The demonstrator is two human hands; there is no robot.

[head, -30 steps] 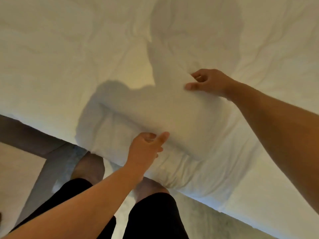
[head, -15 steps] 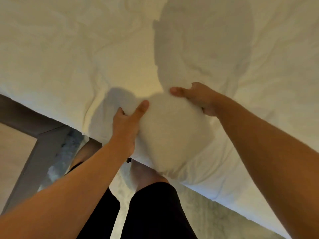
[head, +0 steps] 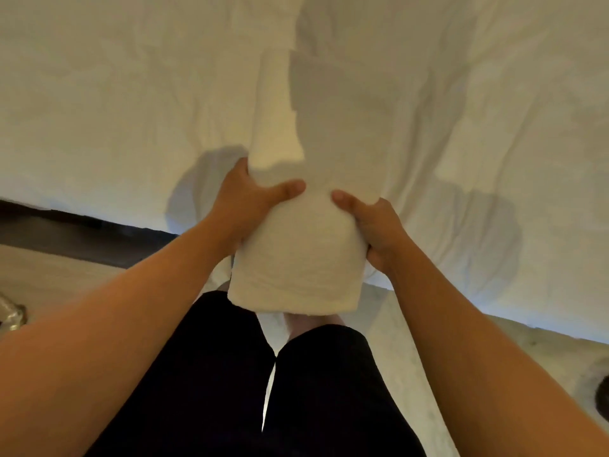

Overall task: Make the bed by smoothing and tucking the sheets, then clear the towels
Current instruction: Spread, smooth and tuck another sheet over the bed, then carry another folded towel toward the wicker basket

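Note:
A folded white towel is held up lengthwise in front of me, above the edge of the bed. My left hand grips its left side with the thumb across the top. On the opposite side my right hand clamps it, thumb on top as well. The towel's near end hangs over my knees. The white bed sheet spreads wrinkled across the whole upper view, with my shadow falling on it.
The dark bed frame runs along the left under the mattress edge. Light floor shows at left, and pale marbled floor at right. My black-clad legs stand close to the bed. A shiny object sits at the far left edge.
Both hands closed around the towel lying at the bed's edge and lifted it off the sheet, turning it lengthwise toward me.

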